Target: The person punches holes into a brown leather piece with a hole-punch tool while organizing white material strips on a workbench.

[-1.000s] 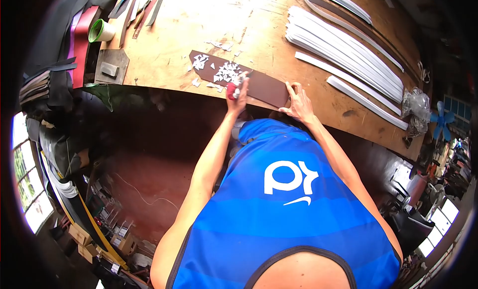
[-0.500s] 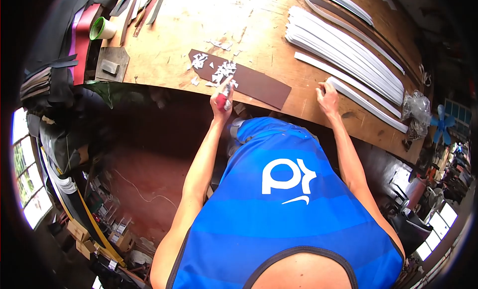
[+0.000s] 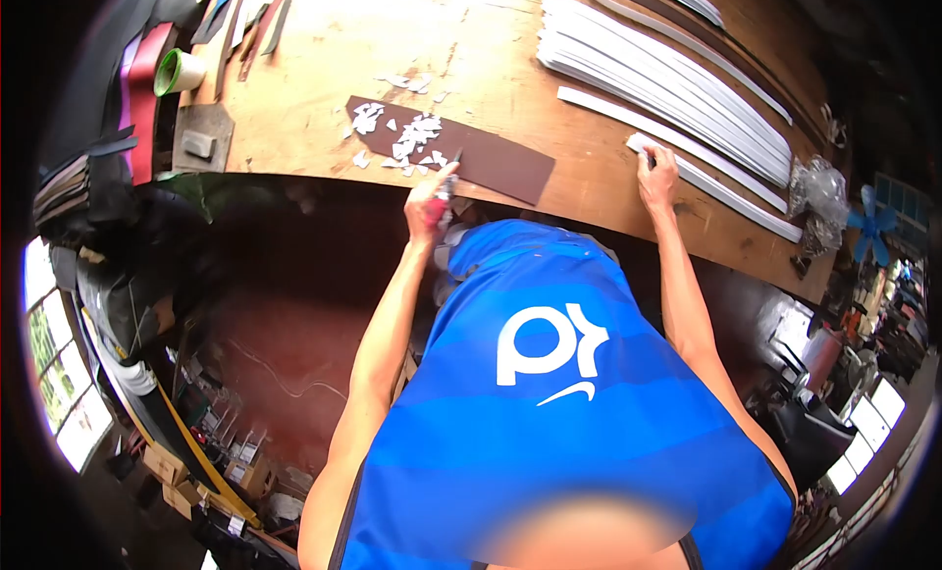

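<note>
My left hand [image 3: 430,205] is closed around a slim pointed tool like a knife [image 3: 457,159], with something red showing at the palm. It is at the table's front edge, beside a dark brown board [image 3: 505,168]. Small white scraps [image 3: 417,133] lie on the board and around its left part. My right hand [image 3: 658,173] has its fingers bent and pinched on the near end of a white strip [image 3: 721,192] at the table's edge. Another single white strip [image 3: 677,148] lies just beyond.
A stack of white strips [image 3: 667,89] lies across the wooden table [image 3: 324,70]. At the left are a green-rimmed cup [image 3: 180,72] and a small block on a board [image 3: 199,144]. Clear plastic [image 3: 818,199] and a blue fan [image 3: 870,225] are at the right.
The view has shifted, so the table's things appear further left and up. My right hand has moved onto the strip's end and its fingers have closed there. My left hand still holds the tool.
</note>
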The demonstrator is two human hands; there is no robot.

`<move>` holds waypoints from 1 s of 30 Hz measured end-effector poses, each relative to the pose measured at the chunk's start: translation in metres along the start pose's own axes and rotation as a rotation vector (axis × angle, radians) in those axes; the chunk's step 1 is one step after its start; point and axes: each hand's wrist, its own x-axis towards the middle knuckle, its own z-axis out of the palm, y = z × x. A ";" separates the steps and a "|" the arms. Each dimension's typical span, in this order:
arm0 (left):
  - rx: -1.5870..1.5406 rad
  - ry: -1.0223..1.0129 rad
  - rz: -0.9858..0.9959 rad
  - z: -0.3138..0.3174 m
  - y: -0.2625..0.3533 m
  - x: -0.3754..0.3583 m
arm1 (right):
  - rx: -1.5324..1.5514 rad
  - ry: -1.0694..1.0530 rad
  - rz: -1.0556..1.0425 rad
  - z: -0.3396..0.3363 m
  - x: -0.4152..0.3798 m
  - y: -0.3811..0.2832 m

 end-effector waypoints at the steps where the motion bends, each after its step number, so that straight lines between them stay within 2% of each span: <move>1: -0.069 0.065 -0.031 0.007 -0.002 -0.002 | -0.048 0.025 -0.041 0.000 0.002 0.005; 2: -0.199 0.093 -0.196 0.015 -0.010 -0.007 | -0.073 0.005 0.003 -0.001 0.003 0.011; 3: -0.250 0.105 -0.272 0.021 -0.018 -0.012 | -0.096 -0.018 0.048 -0.004 0.002 0.009; 4: -0.101 0.132 -0.012 0.013 -0.017 -0.020 | -0.117 -0.033 0.052 -0.006 0.001 0.008; 5: -0.114 0.096 -0.003 0.014 -0.019 -0.015 | -0.133 -0.048 0.050 -0.008 0.003 0.006; 7: -0.338 0.081 -0.183 0.015 -0.003 -0.006 | -0.144 -0.029 -0.043 -0.004 0.005 0.011; 12: -0.360 0.111 -0.146 0.013 0.005 -0.003 | -0.196 -0.036 -0.231 -0.002 0.013 0.019; 15: -0.257 0.102 -0.126 0.008 0.010 0.001 | -0.240 -0.049 -0.326 -0.002 0.020 0.024; 18: -0.239 0.067 -0.200 0.008 0.009 0.000 | -0.242 -0.052 -0.406 -0.002 0.022 0.026; 19: -0.223 0.016 -0.250 0.007 0.007 -0.002 | -0.207 -0.053 -0.423 -0.006 0.022 0.018; 21: -0.287 0.043 -0.225 0.012 0.003 -0.004 | -0.157 -0.053 -0.483 -0.010 0.016 -0.004; 22: -0.114 -0.007 -0.222 0.007 0.006 -0.002 | -0.097 -0.149 -0.498 -0.009 0.011 -0.018; 23: -0.103 -0.018 -0.250 0.005 0.007 -0.001 | -0.039 -0.242 -0.511 -0.006 0.005 -0.033; 26: -0.113 -0.053 -0.177 0.008 -0.018 -0.010 | 0.085 -0.360 -0.606 0.022 -0.017 -0.082; 27: -0.107 0.032 -0.069 -0.001 0.015 0.003 | 0.094 -0.407 -0.620 0.033 -0.023 -0.099; 30: -0.083 0.015 -0.064 0.001 0.002 0.002 | 0.170 -0.444 -0.671 0.058 -0.036 -0.144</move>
